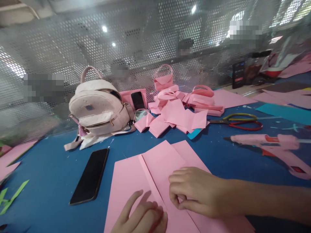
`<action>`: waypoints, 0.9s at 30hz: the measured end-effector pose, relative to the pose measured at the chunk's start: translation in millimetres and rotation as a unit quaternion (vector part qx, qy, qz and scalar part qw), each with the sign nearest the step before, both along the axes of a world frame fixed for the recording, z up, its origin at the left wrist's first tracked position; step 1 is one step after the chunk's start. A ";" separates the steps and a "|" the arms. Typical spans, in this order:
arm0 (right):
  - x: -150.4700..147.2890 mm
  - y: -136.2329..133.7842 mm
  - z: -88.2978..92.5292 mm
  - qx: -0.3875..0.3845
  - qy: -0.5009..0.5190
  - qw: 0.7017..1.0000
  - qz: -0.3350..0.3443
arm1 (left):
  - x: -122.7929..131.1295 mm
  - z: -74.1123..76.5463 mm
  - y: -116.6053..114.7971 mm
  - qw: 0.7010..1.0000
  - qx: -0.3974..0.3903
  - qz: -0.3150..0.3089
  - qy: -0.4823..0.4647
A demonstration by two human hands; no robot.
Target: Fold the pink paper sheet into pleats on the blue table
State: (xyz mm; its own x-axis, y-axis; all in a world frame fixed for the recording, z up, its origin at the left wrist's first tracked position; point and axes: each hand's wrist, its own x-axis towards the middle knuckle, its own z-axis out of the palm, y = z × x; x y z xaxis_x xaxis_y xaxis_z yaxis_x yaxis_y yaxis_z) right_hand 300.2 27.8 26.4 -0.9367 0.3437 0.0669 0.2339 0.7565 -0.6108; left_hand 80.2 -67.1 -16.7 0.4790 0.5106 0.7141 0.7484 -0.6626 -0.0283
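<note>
The right hand (194, 192) pinched the folded paper (136, 174); the left hand (143, 216), cut off below, rested on it, its grip unclear.

Phone (89, 176), pale backpack (99, 110), scissors (239, 121), perhaps a glue gun (264, 140) on blue table (48, 168)

Two hands, left (143, 216) and right (194, 191); two phones (90, 176) (137, 100); one backpack (98, 108); one scissors (239, 121); one glue gun (269, 142); one folded sheet (150, 168); two handled bags (164, 81) (203, 91).
</note>
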 end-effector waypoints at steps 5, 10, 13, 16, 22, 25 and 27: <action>0.0 -0.4 1.2 -0.001 -0.003 1.000 0.005 | 1.7 1.1 0.4 0.999 0.021 -0.009 0.048; 1.3 -1.3 -2.0 0.007 0.007 1.000 -0.001 | 11.6 1.6 1.0 0.996 0.036 -0.025 0.074; 2.0 -1.6 -4.4 0.008 0.010 1.000 0.000 | 21.0 0.2 0.2 0.998 0.044 -0.026 0.048; 2.2 -1.7 -6.0 0.015 0.011 1.000 -0.003 | 26.5 -2.9 -2.9 0.995 0.046 -0.028 0.082; 3.1 -1.9 -4.8 0.010 0.011 1.000 -0.004 | 40.7 -16.0 -8.6 0.996 0.059 -0.015 0.070; 3.6 -2.8 -2.6 0.005 0.007 1.000 -0.005 | 51.7 -21.6 -8.5 0.995 0.097 -0.002 0.027; 3.5 -3.9 -1.0 0.000 0.002 1.000 -0.010 | 54.1 -17.9 -5.7 0.993 0.116 -0.006 -0.010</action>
